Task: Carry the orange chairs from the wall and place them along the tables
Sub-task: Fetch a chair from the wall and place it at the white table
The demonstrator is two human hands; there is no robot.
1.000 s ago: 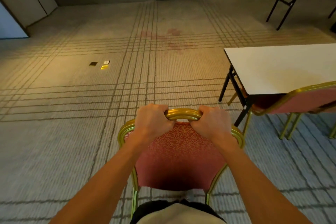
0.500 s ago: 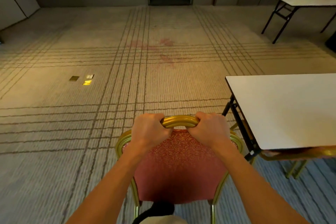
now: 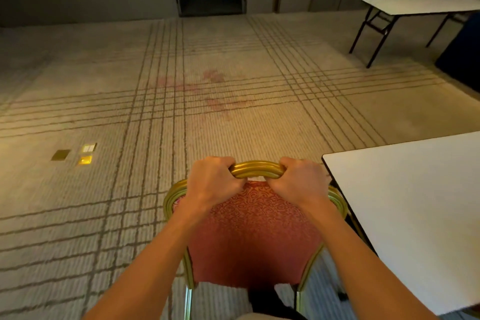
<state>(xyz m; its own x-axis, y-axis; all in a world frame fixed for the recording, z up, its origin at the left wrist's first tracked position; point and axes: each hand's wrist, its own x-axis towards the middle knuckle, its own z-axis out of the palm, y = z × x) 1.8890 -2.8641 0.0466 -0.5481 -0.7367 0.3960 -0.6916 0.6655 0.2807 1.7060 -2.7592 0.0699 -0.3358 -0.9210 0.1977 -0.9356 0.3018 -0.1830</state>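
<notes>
Both hands, left hand (image 3: 211, 180) and right hand (image 3: 302, 181), clench the gold top rail of the orange upholstered gold-framed chair (image 3: 253, 231); the white rectangular desk (image 3: 410, 205) lies just right, nearer the right hand.

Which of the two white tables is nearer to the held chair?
The table at lower right, whose corner is beside the right hand on the chair. The other table stands far off at upper right.

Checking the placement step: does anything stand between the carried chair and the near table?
Nothing visible does. The left hand and right hand grip the top rail of the chair, which is right beside the corner of the near table. The floor plates lie far left.
</notes>
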